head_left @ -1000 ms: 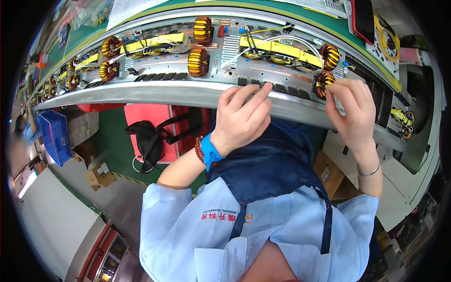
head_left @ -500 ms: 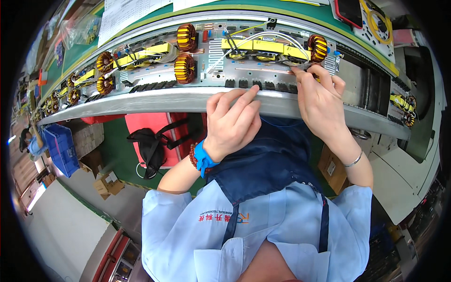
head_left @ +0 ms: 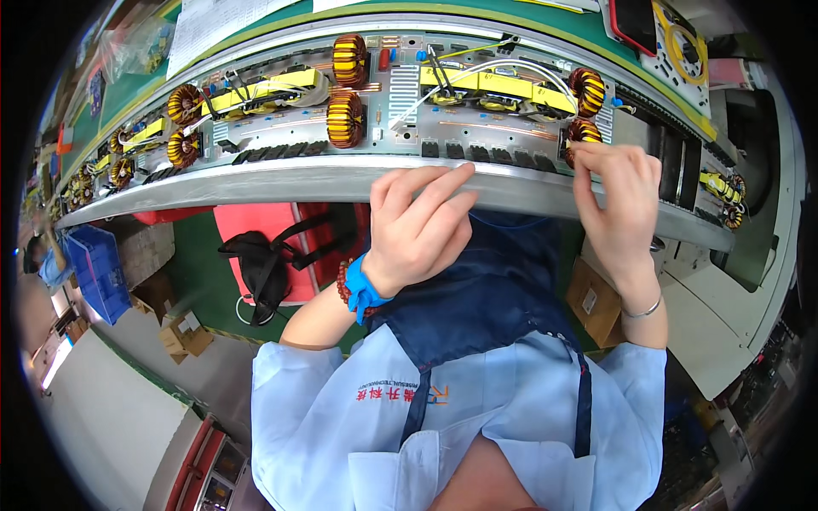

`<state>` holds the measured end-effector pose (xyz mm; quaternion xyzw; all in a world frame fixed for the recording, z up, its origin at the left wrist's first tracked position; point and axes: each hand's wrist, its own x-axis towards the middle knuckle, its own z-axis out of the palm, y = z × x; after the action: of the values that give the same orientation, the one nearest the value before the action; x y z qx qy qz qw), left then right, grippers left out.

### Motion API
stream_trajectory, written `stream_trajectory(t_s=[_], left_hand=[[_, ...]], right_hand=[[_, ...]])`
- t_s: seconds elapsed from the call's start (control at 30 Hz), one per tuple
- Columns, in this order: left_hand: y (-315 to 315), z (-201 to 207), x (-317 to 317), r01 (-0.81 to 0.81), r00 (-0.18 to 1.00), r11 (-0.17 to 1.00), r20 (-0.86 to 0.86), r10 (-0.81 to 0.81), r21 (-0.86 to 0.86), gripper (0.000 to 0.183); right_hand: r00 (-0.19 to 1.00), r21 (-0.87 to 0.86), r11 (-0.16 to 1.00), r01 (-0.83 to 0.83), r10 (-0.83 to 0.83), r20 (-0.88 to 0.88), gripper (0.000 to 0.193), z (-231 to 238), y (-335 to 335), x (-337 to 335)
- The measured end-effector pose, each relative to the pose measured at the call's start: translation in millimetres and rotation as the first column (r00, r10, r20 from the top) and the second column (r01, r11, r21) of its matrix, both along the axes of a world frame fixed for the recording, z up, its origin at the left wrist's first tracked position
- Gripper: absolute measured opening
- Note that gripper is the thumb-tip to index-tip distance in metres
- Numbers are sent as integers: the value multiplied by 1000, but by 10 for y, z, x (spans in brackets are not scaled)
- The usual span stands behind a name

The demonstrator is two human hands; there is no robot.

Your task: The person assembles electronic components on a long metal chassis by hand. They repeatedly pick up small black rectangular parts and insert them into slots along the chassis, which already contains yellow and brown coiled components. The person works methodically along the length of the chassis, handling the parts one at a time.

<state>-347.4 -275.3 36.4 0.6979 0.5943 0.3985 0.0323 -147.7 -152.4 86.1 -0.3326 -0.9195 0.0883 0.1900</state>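
Observation:
A circuit board [head_left: 477,132] lies along a grey metal rail [head_left: 281,189] in front of me. It carries yellow-taped transformers [head_left: 494,85], white wires [head_left: 477,64] and copper-wound ring coils. My left hand [head_left: 419,223] is at the rail's near edge, palm down. Its fingers are loosely bent and apart, just short of a row of black components [head_left: 490,155]. My right hand [head_left: 622,200] is by the lower right coil [head_left: 584,132], thumb and forefinger pinched together at its near side. Whatever lies between those fingertips is too small or hidden to tell.
More boards with coils [head_left: 183,149] line the rail to the left; another yellow-taped unit [head_left: 722,189] sits far right. Beyond are papers [head_left: 226,30], a red-and-black device [head_left: 632,25] and a yellow cable coil [head_left: 682,47]. A red case [head_left: 247,221] with a black bag stands below left.
My right hand has moved right, off the board's near part to the lower right coil, its fingertips now pinched. The board appears slightly farther right. My left hand has barely moved.

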Motion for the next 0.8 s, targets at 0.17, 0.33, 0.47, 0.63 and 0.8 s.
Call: stream_trajectory(t_s=[0.17, 0.33, 0.47, 0.63, 0.8], left_hand=[[66, 5, -54, 36, 996, 998, 75, -40, 51, 31], [112, 24, -52, 58, 990, 995, 125, -69, 85, 31], [90, 5, -69, 63, 985, 994, 156, -77, 92, 30], [52, -16, -111, 64, 980, 995, 181, -78, 83, 31], [28, -84, -146, 47, 983, 993, 170, -65, 104, 27]], right_hand=[[988, -224, 971, 84, -111, -111, 13, 12, 5, -36], [994, -154, 987, 50, -63, -84, 11, -45, 32, -135], [1000, -25, 999, 31, -31, -3, 9, -87, 80, -193], [991, 110, 991, 69, -81, 105, 9, -161, 91, -265], [967, 170, 971, 171, -198, 161, 10, -203, 7, -282]])
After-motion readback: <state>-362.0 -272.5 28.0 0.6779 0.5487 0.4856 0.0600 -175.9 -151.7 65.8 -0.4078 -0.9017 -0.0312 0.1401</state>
